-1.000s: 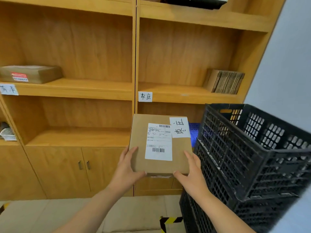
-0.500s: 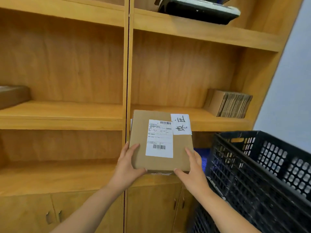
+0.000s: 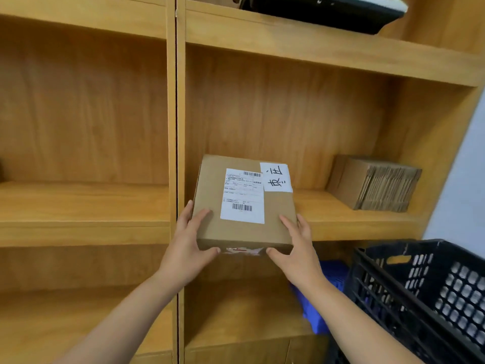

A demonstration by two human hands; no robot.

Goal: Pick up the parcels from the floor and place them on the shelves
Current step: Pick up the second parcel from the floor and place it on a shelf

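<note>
I hold a flat brown cardboard parcel (image 3: 275, 222) with a white shipping label and a handwritten white tag on top. My left hand (image 3: 187, 243) grips its near left corner and my right hand (image 3: 296, 245) grips its near right corner. The parcel hangs at the front edge of the middle shelf (image 3: 349, 224) in the right bay of the wooden shelving. Whether its far edge rests on the shelf board, I cannot tell.
A bundle of flattened cardboard (image 3: 375, 183) lies at the right end of the same shelf. A black tray-like item (image 3: 328, 11) sits on the shelf above. A black plastic crate (image 3: 430, 292) stands at lower right, with a blue item (image 3: 320, 311) behind it. The left bay shelf (image 3: 84, 206) is beside.
The parcel has risen from below shelf height and moved forward to the middle shelf's edge. The view has come closer to the shelving. Both hands keep the same hold.
</note>
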